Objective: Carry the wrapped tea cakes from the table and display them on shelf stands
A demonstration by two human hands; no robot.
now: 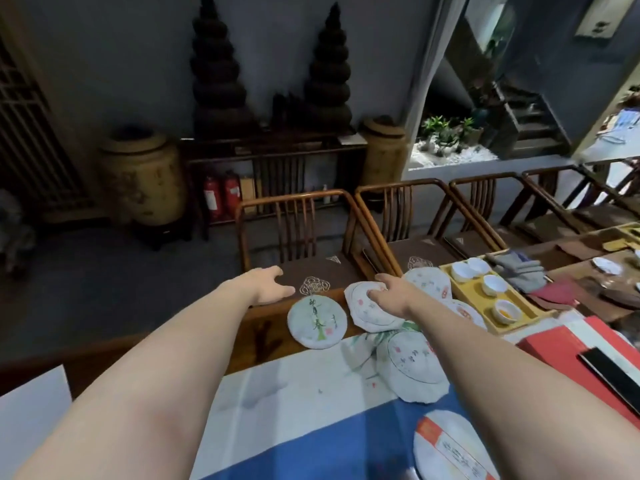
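Several round tea cakes in white paper lie on the wooden table point(258, 336). One with green brush writing point(317, 322) sits alone near the far edge. My right hand point(391, 292) rests on top of a tilted cake with red stamps point(369, 311), fingers curled over its far rim. More cakes lie behind it point(429, 282) and in front of it point(412, 367). A cake with a red-banded label point(450, 448) lies nearest me. My left hand point(268, 284) hovers open over the table's far edge, holding nothing. No shelf stands are in view.
A yellow tray point(533, 311) with small white cups stands right of the cakes, beside a grey cloth point(519, 271) and a red box point(568, 355). Wooden chairs point(294, 223) line the table's far side. A dark sideboard point(273, 157) and large jars point(145, 178) stand behind.
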